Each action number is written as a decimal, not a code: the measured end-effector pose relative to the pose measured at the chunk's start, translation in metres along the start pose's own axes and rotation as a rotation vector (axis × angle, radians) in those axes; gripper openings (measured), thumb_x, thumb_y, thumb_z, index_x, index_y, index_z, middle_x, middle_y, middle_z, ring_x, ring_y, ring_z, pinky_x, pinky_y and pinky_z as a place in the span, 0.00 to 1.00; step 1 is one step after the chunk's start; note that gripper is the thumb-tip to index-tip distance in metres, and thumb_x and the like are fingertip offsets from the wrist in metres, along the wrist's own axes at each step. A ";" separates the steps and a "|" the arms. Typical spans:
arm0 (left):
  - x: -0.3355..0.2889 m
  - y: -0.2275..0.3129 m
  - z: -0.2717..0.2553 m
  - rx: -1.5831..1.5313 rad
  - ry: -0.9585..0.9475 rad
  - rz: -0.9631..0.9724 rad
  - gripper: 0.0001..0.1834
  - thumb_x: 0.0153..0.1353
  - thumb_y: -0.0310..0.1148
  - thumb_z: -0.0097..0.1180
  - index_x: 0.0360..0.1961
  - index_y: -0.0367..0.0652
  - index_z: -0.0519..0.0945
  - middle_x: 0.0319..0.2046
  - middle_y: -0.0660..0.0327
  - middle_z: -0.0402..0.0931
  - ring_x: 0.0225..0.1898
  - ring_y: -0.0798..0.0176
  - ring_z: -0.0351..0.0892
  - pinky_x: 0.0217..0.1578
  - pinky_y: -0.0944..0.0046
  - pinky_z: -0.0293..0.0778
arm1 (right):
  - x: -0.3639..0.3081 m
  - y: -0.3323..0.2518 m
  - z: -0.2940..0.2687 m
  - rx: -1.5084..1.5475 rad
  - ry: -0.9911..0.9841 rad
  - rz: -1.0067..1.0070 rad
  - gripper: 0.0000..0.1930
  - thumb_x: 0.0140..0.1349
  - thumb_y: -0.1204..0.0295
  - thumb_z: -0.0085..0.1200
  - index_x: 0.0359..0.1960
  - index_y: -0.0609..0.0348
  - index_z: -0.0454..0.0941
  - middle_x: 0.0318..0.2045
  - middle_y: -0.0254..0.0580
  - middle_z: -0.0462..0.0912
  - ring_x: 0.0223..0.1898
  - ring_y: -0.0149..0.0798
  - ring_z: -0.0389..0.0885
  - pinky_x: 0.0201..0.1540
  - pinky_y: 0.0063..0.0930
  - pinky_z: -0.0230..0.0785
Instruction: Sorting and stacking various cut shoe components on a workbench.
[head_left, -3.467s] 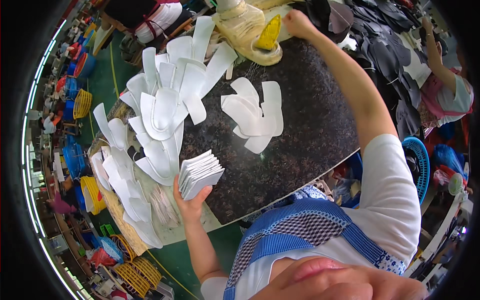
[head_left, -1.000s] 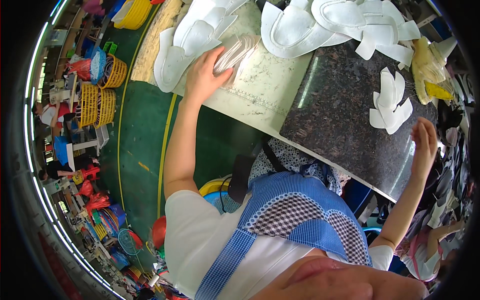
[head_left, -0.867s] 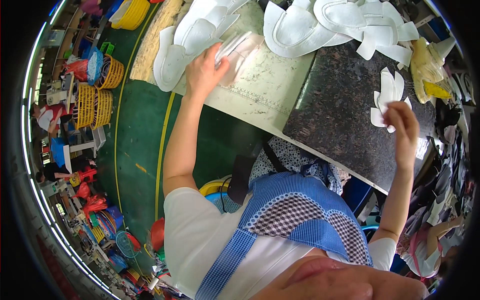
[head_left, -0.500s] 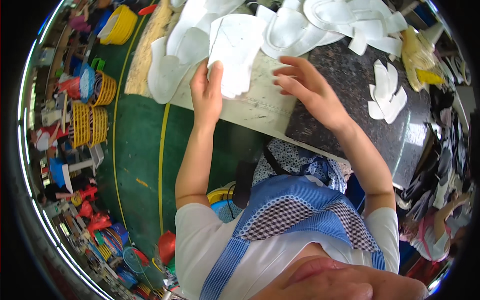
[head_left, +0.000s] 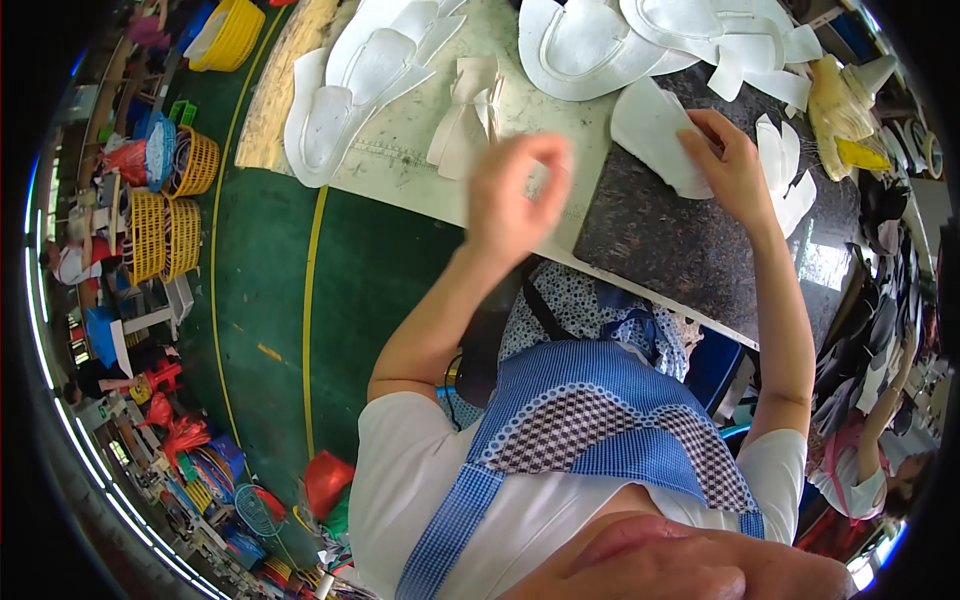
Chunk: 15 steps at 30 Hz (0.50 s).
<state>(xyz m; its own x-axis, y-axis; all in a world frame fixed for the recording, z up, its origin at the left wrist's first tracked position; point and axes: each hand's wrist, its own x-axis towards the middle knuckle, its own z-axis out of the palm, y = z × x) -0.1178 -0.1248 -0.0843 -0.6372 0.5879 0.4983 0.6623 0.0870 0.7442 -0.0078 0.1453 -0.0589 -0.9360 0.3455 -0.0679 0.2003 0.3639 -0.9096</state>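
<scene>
My right hand is closed on the edge of a white, rounded flat piece, thumb on top, over the dark speckled slab. My left hand is in the air above the light board's front edge. It is smeared by motion, its fingers curled, and I cannot make out anything in it. Just beyond it, a small pile of beige cut pieces lies on the light board. Several narrow white pieces rest to the right of my right hand, partly behind it.
White curved moulded pieces lie at the far left of the board, with more overlapping white pieces at the back. A yellow bundle sits at the far right. Yellow baskets stand across the green floor. Another person is at lower right.
The white piece has gone from my left hand at the board to my right hand over the dark slab. My left hand has moved right and nearer; the beige pile now shows.
</scene>
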 end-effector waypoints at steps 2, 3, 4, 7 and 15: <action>0.016 -0.026 -0.022 0.434 0.311 -0.028 0.19 0.57 0.31 0.68 0.49 0.40 0.79 0.48 0.52 0.80 0.49 0.48 0.80 0.52 0.51 0.72 | 0.001 0.004 0.000 -0.762 0.369 -0.379 0.17 0.64 0.68 0.62 0.52 0.60 0.79 0.42 0.42 0.82 0.45 0.42 0.80 0.52 0.35 0.72; 0.013 -0.041 -0.031 0.445 0.313 -0.031 0.19 0.57 0.31 0.68 0.49 0.40 0.79 0.48 0.52 0.80 0.49 0.48 0.80 0.52 0.51 0.72 | 0.003 -0.007 0.008 -0.714 0.415 -0.423 0.19 0.57 0.70 0.65 0.51 0.58 0.80 0.46 0.47 0.80 0.50 0.53 0.78 0.56 0.42 0.70; 0.002 -0.057 -0.038 0.777 0.254 -0.089 0.19 0.56 0.31 0.68 0.48 0.41 0.78 0.49 0.52 0.80 0.51 0.47 0.78 0.54 0.49 0.70 | 0.005 -0.018 0.017 -0.707 0.410 -0.432 0.19 0.57 0.70 0.65 0.51 0.58 0.80 0.46 0.47 0.80 0.50 0.53 0.78 0.56 0.42 0.70; -0.004 -0.070 -0.031 0.917 0.193 -0.109 0.20 0.55 0.32 0.69 0.48 0.41 0.76 0.49 0.51 0.80 0.54 0.46 0.77 0.55 0.48 0.69 | 0.011 -0.045 0.050 -0.467 0.232 -0.601 0.17 0.57 0.71 0.64 0.49 0.58 0.80 0.47 0.47 0.79 0.50 0.52 0.78 0.53 0.40 0.72; 0.010 0.011 -0.006 -0.269 0.081 -0.527 0.17 0.64 0.29 0.64 0.51 0.34 0.75 0.42 0.56 0.82 0.42 0.66 0.80 0.45 0.64 0.76 | 0.014 -0.055 0.107 -0.485 0.312 -0.696 0.10 0.52 0.75 0.64 0.36 0.58 0.79 0.36 0.41 0.79 0.38 0.47 0.79 0.40 0.37 0.76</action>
<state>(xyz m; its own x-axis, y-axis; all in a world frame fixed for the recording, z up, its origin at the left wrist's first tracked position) -0.1191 -0.1230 -0.0686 -0.8879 0.4567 0.0554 0.1319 0.1373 0.9817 -0.0631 0.0376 -0.0535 -0.7841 0.1037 0.6119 -0.2159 0.8788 -0.4256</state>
